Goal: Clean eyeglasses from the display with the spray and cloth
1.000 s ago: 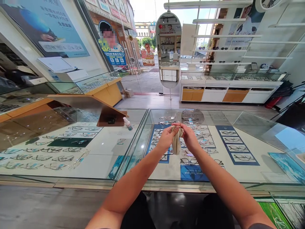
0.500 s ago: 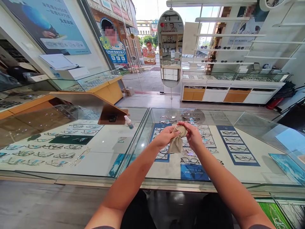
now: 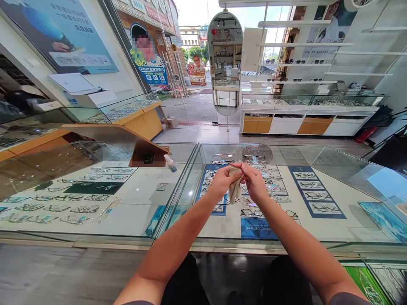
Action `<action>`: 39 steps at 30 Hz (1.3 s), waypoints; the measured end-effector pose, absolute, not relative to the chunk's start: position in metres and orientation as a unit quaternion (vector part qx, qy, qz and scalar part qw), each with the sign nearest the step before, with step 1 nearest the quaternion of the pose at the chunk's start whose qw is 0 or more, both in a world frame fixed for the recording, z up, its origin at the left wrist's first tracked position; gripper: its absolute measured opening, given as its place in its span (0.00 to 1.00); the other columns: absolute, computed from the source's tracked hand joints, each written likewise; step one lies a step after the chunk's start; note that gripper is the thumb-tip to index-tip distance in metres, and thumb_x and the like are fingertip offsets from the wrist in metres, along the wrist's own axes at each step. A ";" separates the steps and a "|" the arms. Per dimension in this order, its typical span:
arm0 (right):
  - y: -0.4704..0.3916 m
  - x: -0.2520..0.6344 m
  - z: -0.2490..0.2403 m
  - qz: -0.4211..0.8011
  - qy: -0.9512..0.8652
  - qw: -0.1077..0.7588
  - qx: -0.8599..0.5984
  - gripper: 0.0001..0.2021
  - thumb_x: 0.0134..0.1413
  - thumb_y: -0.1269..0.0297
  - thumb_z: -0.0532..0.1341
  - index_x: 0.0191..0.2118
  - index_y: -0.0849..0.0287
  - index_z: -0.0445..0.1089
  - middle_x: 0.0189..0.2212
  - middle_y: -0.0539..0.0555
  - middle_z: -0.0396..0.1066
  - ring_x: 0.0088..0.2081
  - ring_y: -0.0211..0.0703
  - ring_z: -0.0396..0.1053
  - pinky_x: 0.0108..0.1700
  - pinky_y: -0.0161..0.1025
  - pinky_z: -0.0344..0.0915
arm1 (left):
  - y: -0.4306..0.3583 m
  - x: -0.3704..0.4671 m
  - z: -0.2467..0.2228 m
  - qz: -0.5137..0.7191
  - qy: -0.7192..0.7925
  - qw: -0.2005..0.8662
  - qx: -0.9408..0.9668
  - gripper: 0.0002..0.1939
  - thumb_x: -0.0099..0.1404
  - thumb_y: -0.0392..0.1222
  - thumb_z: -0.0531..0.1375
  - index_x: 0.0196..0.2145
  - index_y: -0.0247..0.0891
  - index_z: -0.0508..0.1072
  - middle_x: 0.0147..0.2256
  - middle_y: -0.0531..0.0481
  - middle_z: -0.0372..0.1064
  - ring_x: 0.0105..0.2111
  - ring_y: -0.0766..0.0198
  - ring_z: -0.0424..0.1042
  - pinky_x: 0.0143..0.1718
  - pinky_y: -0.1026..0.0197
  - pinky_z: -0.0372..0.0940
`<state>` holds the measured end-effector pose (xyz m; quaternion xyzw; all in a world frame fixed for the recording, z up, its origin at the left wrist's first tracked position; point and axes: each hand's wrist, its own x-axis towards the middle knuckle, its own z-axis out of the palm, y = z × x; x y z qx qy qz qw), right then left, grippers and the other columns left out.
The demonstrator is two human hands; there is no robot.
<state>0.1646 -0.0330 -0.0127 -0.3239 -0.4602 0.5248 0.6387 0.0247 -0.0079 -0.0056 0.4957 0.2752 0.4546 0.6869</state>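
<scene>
Above the glass display counter [image 3: 203, 243], my left hand [image 3: 221, 181] is closed on a beige cleaning cloth [image 3: 234, 192], which hangs down in a narrow fold. My right hand [image 3: 255, 183] meets it from the other side, its fingers pinched at the cloth's upper edge. The fingertips of both hands nearly touch. Whether something thin is wrapped inside the cloth is hidden by the fingers. Beneath the hands, under the glass, lie rows of eyeglasses [image 3: 252, 213].
A small spray bottle [image 3: 170, 163] stands on the counter to the left, near a brown wooden stand [image 3: 148, 148]. More eyeglasses sit on a blue display board [image 3: 341, 214] at right. An oval mirror [image 3: 225, 63] rises beyond the counter. White shelves [image 3: 305, 44] hold sunglasses behind.
The cloth has turned from a wide, rounded bundle to a narrower, edge-on fold. My right hand has shifted slightly left, closer to my left hand.
</scene>
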 end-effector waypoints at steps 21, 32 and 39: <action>-0.028 0.175 -0.001 0.568 -0.415 0.626 -0.337 0.14 0.46 0.50 0.75 0.34 0.55 0.88 0.40 0.57 0.81 0.31 0.42 0.64 0.25 0.38 0.56 | 0.005 -0.007 0.006 0.319 0.228 0.696 0.602 0.31 0.56 0.57 0.79 0.51 0.35 0.83 0.41 0.42 0.83 0.40 0.52 0.83 0.44 0.56 0.75; -0.026 0.171 -0.014 0.537 -0.444 0.634 -0.336 0.13 0.53 0.49 0.75 0.38 0.52 0.86 0.50 0.56 0.83 0.42 0.50 0.75 0.34 0.41 0.67 | -0.007 0.018 0.001 0.443 0.288 0.660 0.534 0.32 0.57 0.63 0.77 0.47 0.34 0.81 0.33 0.50 0.77 0.28 0.66 0.75 0.29 0.65 0.69; -0.029 0.174 -0.014 0.521 -0.462 0.626 -0.351 0.16 0.53 0.47 0.76 0.43 0.51 0.87 0.44 0.55 0.83 0.37 0.47 0.72 0.34 0.42 0.67 | -0.011 0.023 0.000 0.459 0.292 0.664 0.512 0.38 0.59 0.72 0.73 0.49 0.33 0.82 0.30 0.49 0.77 0.25 0.65 0.73 0.26 0.64 0.67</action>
